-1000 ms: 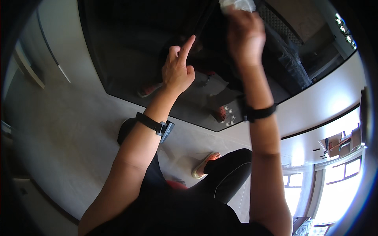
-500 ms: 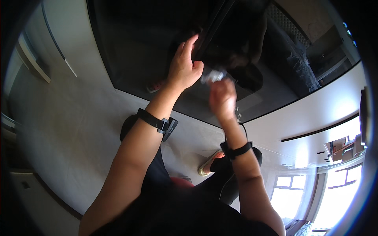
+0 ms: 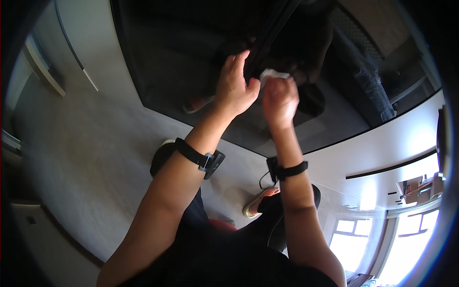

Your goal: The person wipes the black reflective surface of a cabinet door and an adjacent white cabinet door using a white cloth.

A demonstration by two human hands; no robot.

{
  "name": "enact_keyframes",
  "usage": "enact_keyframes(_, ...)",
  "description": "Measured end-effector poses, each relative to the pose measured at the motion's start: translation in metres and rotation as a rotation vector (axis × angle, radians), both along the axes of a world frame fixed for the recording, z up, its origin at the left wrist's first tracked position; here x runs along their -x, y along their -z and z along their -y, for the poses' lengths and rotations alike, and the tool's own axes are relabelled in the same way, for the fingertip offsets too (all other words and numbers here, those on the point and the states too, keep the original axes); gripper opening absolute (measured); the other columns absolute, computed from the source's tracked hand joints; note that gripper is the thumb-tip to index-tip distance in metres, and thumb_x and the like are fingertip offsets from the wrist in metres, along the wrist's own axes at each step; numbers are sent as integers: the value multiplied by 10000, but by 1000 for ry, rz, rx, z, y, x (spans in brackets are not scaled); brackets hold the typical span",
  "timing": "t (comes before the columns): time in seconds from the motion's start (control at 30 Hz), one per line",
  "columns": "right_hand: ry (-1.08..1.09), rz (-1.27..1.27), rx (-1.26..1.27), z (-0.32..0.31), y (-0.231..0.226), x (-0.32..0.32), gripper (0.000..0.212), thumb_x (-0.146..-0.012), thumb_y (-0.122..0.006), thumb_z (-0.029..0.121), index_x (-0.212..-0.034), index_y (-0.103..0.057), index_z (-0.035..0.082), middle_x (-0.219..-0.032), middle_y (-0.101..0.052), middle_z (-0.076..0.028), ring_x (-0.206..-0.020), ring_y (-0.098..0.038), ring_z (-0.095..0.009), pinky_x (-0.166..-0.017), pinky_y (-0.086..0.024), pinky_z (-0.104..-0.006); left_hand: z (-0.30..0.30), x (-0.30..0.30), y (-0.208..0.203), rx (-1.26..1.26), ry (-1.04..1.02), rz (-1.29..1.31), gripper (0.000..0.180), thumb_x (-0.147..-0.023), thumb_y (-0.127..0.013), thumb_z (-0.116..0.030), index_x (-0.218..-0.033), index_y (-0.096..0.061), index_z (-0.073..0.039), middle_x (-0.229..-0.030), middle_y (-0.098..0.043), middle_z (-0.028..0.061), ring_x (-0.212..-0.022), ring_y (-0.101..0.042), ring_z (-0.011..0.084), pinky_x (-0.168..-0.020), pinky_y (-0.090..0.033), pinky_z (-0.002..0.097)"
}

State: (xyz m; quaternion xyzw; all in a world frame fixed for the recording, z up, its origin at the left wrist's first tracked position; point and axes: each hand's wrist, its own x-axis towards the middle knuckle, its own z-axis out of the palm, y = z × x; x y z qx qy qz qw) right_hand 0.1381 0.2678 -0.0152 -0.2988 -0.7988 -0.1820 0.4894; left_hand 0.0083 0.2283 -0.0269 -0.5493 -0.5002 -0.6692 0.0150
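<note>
A glossy black door panel stands in front of me, with a dark vertical seam running up it. My left hand is at the panel left of that seam, its fingers stretched out and holding nothing; whether the palm touches the surface I cannot tell. Close by on the right, my right hand is closed, slightly blurred, around a crumpled white wipe. Only the wipe's top edge shows above my fingers; the rest is hidden.
Grey floor lies below the panel, and my shoe is on it. A white cabinet front adjoins at right. A black strap with a small box is on each forearm. Bright windows are at lower right.
My right hand has moved up the panel with the wipe, slightly to the right. The left hand has shifted slightly right and down in the picture, fingers still stretched out.
</note>
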Motion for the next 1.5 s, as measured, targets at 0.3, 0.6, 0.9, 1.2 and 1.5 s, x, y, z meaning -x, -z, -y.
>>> enact_keyframes(0.3,-34,-52,68,5,9,8,92,-720,-642,43,-810,-643,59,-792,-574,-109,-731,-586,-316,-642,-503,-404,2,-6,-2,6,-25,29,519,-697,-592,-39,-1203,-479,-14,-1042,-532,150,-937,-529,280,-840,-450,353)
enact_keyframes(0.6,57,17,22,4,2,4,100,-729,-625,41,-827,-639,57,-803,-570,-121,-732,-576,-324,-628,-498,-403,2,-5,3,22,31,72,521,-699,-596,-51,-1206,-479,-21,-1053,-530,128,-953,-525,263,-834,-451,341)
enact_keyframes(0.9,40,239,10,-1,-16,-3,61,-761,-592,88,-809,-625,73,-829,-556,-111,-796,-575,-293,-674,-509,-366,-4,-5,2,-37,-3,46,508,-733,-641,-83,-1207,-474,-15,-1036,-533,153,-941,-531,278,-829,-455,349)
enact_keyframes(1.2,172,344,670,56,39,-56,79,-744,-593,85,-765,-669,75,-876,-603,-113,-838,-612,-294,-726,-516,-375,-16,-30,-17,106,-259,164,578,-728,-739,-383,-1105,-476,-33,-1078,-525,168,-998,-520,337,-838,-443,413)
enact_keyframes(1.5,81,192,718,61,60,-84,121,-725,-608,46,-807,-690,83,-862,-620,-106,-762,-619,-313,-683,-512,-375,-23,-31,-20,99,-184,412,517,-673,-782,-314,-1049,-511,-85,-1042,-510,126,-958,-534,309,-799,-459,408)
